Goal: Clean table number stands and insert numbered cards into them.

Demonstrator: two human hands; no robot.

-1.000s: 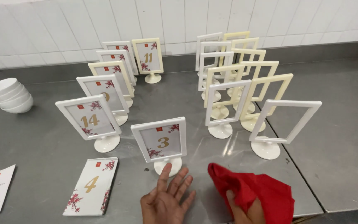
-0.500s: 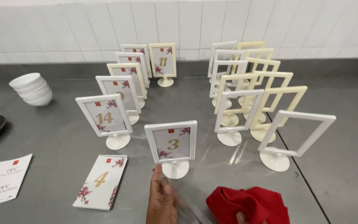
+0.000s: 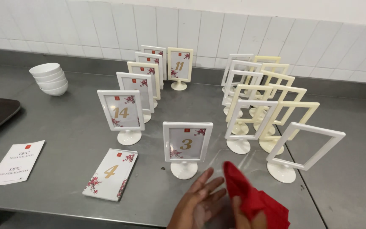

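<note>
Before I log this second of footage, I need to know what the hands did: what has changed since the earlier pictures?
The left hand pulled back from the foot of the nearest framed number card stand and now lies fingers spread on the steel table. The right hand lifted the red cloth, which it grips. The stands, the loose number card, the bowls and the leaflet stayed put.
</note>
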